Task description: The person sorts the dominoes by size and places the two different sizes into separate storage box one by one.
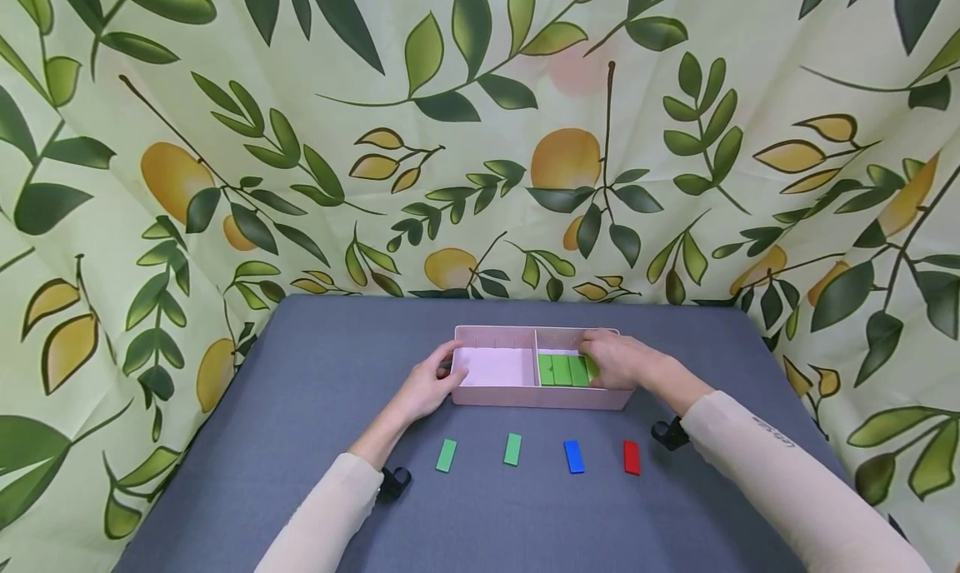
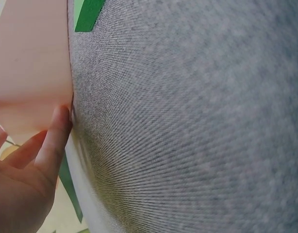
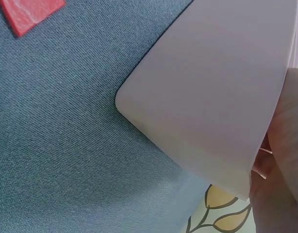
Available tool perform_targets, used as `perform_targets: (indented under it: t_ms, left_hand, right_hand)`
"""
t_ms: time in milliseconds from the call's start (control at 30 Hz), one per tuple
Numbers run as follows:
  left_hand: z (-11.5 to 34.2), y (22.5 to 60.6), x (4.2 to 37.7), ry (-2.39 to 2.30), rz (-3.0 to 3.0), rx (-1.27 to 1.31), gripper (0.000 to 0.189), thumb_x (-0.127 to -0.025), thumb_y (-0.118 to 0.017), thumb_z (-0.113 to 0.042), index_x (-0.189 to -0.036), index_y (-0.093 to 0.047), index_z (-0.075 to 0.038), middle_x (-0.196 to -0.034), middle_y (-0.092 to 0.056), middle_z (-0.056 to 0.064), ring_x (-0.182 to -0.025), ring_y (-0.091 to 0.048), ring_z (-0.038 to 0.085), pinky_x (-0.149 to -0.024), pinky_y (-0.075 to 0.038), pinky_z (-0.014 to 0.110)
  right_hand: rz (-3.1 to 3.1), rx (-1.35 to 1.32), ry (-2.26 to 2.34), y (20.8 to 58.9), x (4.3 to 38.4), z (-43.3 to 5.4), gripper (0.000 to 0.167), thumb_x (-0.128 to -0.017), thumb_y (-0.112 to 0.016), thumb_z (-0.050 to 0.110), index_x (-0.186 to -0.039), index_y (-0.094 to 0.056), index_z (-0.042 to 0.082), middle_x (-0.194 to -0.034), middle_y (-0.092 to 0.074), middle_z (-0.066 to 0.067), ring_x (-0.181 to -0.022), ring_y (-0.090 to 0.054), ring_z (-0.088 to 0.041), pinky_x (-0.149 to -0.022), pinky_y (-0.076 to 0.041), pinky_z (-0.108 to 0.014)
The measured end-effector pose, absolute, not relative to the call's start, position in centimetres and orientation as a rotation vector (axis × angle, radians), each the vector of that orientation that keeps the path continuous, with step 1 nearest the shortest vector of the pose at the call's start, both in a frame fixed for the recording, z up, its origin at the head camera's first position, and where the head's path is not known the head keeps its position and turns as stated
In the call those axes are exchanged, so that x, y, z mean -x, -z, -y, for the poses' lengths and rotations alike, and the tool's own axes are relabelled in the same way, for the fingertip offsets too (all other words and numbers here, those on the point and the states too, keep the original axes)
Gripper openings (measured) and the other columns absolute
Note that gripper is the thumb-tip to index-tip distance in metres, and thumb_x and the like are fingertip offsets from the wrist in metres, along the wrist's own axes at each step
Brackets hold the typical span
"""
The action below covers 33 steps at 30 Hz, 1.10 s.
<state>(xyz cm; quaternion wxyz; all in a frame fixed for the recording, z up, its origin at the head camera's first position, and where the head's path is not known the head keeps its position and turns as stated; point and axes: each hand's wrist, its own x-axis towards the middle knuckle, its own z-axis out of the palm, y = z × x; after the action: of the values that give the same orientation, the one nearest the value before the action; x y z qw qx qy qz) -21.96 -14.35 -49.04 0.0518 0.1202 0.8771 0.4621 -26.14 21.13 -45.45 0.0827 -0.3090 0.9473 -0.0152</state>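
Observation:
A pink box [image 1: 495,398] with two compartments lies lengthwise across the table. My left hand [image 1: 427,386] holds its left end, thumb near the front corner and fingers toward the back. In the left wrist view that hand [image 2: 32,174] touches the box's outer wall [image 2: 35,53]. My right hand [image 1: 622,361] reaches over the right end into the right compartment, at the rightmost of several green tiles [image 1: 562,371] standing in a row. Its fingertips are largely hidden, and I cannot tell whether they pinch a tile. The left compartment [image 1: 495,365] shows a bare floor.
In front of the box lie a left green tile [image 1: 446,455], another green tile [image 1: 512,450], a blue tile [image 1: 573,456] and a red tile [image 1: 632,457], spaced apart. Grey cloth [image 1: 300,440] covers the table. A leaf-patterned curtain [image 1: 480,181] hangs behind it.

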Motion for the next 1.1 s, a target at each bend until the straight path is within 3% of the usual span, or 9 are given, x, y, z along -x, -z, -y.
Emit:
perform_targets:
  t_ms: [200,400,633,1100]
  left_hand:
    - [14.0,49.1,22.1,-1.402,-2.667,-0.356,0.054,-0.101,-0.065,-0.026,-0.151,-0.048,-0.016,-0.146,-0.054,0.018,-0.113,-0.064,0.032,-0.094,-0.051,0.049]
    - [13.8,48.9,22.0,-1.392,-2.675,-0.392,0.053,-0.101,-0.064,-0.026,-0.15,-0.048,-0.013,-0.145,-0.054,0.02,-0.111,-0.065,0.032,-0.092,-0.052,0.049]
    - [14.0,49.0,22.1,-1.408,-2.672,-0.361,0.054,-0.101,-0.064,-0.027,-0.151,-0.048,-0.017,-0.147,-0.053,0.019,-0.114,-0.063,0.033,-0.095,-0.05,0.05]
    - [14.2,48.9,21.8,-1.387,-2.687,-0.344,0.054,-0.101,-0.064,-0.026,-0.152,-0.047,-0.016,-0.148,-0.053,0.018,-0.116,-0.062,0.034,-0.096,-0.049,0.051]
  right_hand:
    - [-2.819,0.964,0.066,45.4,26.1,-21.5,0.045,-0.08,-0.087,0.024,-0.115,-0.071,0.002,-0.125,-0.061,-0.012,-0.113,-0.058,-0.028,-0.094,-0.051,-0.047]
    - [-2.841,0.932,0.226,44.9,25.4,-22.2,0.047,-0.081,-0.086,0.022,-0.119,-0.07,0.001,-0.13,-0.061,-0.014,-0.119,-0.057,-0.033,-0.097,-0.049,-0.052]
    - [-2.94,0.946,0.362,43.5,25.0,-23.4,0.044,-0.082,-0.085,0.023,-0.116,-0.071,-0.001,-0.106,-0.063,-0.01,-0.094,-0.056,-0.024,-0.076,-0.052,-0.043]
    - [-3.064,0.85,0.487,41.6,21.8,-25.1,0.035,-0.089,-0.078,0.026,-0.115,-0.073,0.003,-0.114,-0.065,-0.01,-0.109,-0.059,-0.031,-0.087,-0.052,-0.053]
